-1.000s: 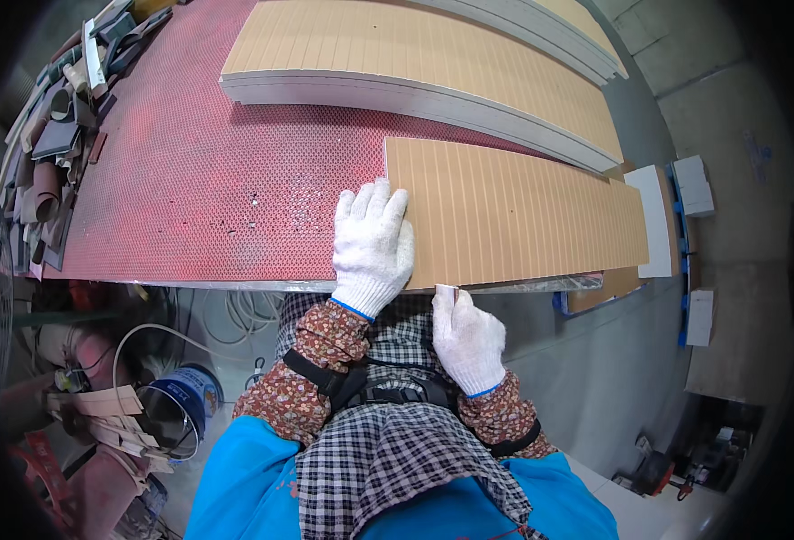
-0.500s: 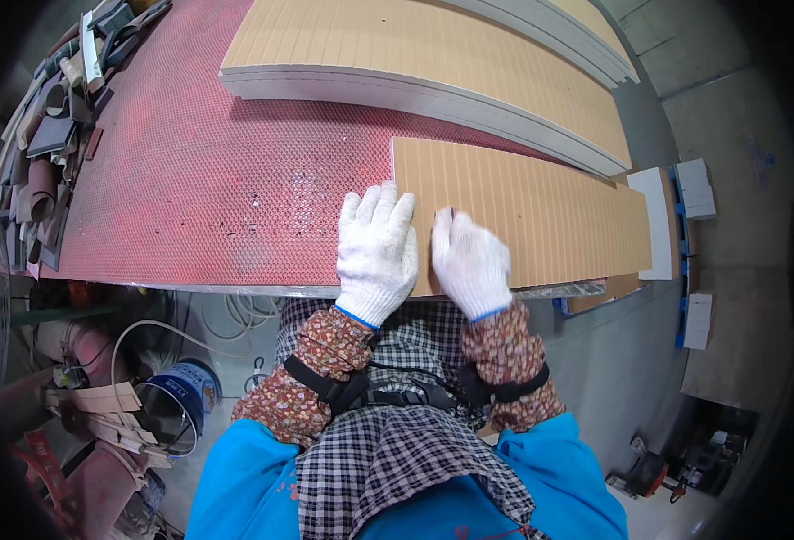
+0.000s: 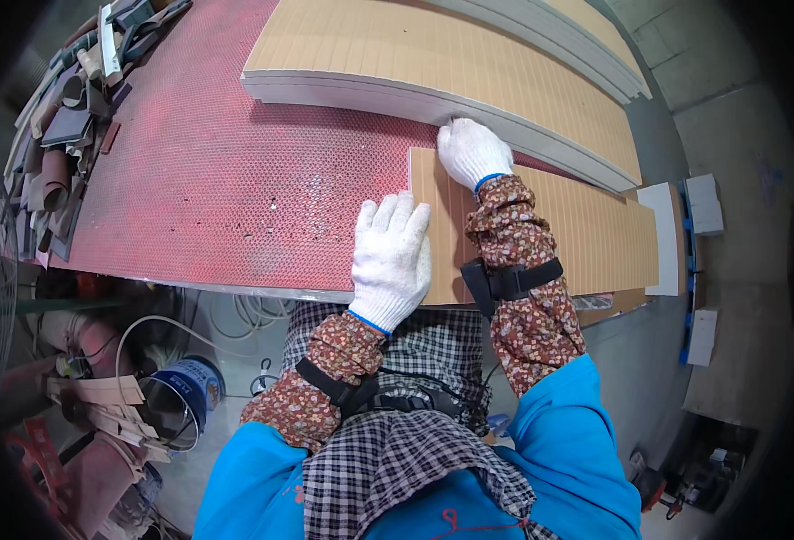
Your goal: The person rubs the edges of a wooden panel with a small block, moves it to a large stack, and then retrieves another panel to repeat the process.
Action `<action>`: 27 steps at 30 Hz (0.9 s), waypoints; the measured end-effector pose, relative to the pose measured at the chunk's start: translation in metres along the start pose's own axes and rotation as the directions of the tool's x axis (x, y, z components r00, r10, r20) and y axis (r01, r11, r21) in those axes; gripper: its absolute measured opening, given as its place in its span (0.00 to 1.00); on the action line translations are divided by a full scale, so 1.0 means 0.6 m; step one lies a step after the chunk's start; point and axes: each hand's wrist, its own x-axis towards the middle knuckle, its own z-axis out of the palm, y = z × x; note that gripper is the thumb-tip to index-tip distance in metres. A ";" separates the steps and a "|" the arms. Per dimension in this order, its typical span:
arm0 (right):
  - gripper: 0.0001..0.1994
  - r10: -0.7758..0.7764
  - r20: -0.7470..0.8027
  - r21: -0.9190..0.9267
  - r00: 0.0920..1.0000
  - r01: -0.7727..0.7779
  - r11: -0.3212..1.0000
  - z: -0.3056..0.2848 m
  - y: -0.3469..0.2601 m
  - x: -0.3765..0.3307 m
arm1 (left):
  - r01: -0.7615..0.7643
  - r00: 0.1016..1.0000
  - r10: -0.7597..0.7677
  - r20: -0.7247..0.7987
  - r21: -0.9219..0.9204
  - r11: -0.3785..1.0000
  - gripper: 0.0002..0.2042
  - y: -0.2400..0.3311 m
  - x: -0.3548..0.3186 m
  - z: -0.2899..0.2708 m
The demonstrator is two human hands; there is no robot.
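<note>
A tan, grooved panel (image 3: 595, 234) lies along the near edge of the table, reaching to the right. At its left end rests my left hand (image 3: 391, 256) in a white knit glove, fingers stretched out, partly over the panel's edge and partly over the red table surface. My right hand (image 3: 473, 151), gloved the same way, is closed above the panel's far left part, close to the side of a thicker stack of tan panels (image 3: 433, 54). Whatever its fingers hold is hidden from view.
Another panel stack (image 3: 586, 45) lies farther back. Scraps of sanding sheets and pads (image 3: 64, 135) are heaped at the table's left end. The red, mesh-textured tabletop (image 3: 190, 180) shows dark specks. Below stand a blue bucket (image 3: 203, 387) and a pale hose (image 3: 145, 321).
My right hand has moved away from me across the panel, from its near part to beside the stack. My left hand stays at the panel's left end. The view has shifted slightly.
</note>
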 end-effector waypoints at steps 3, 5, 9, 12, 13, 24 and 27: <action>0.23 -0.005 -0.038 0.023 0.999 0.006 1.000 0.006 -0.018 -0.037 | 0.010 1.000 -0.010 -0.011 0.014 1.000 0.19 -0.007 -0.004 -0.001; 0.23 0.086 -0.059 0.044 0.995 -0.083 0.996 -0.006 -0.032 -0.081 | 0.007 1.000 -0.007 -0.018 0.007 1.000 0.19 -0.010 -0.005 0.002; 0.21 0.044 -0.104 0.017 0.994 -0.042 0.999 -0.013 -0.045 -0.197 | -0.006 1.000 0.006 -0.031 -0.004 1.000 0.19 -0.009 -0.001 0.002; 0.17 -0.026 -0.196 -0.073 0.980 0.012 0.997 0.009 -0.046 -0.289 | -0.003 1.000 0.003 -0.028 0.004 1.000 0.18 -0.008 0.000 0.001; 0.17 0.028 -0.185 0.012 0.982 -0.026 1.000 -0.004 -0.062 -0.316 | 0.005 1.000 -0.005 -0.031 0.012 1.000 0.18 -0.011 -0.001 -0.002; 0.16 0.119 -0.209 0.103 0.971 -0.100 0.990 -0.002 -0.079 -0.447 | -0.013 1.000 0.013 0.000 0.039 0.999 0.18 -0.009 -0.003 -0.004; 0.17 -0.005 -0.153 0.080 0.988 0.018 0.997 -0.010 -0.085 -0.450 | -0.004 1.000 0.004 0.029 -0.012 1.000 0.19 -0.012 -0.006 -0.005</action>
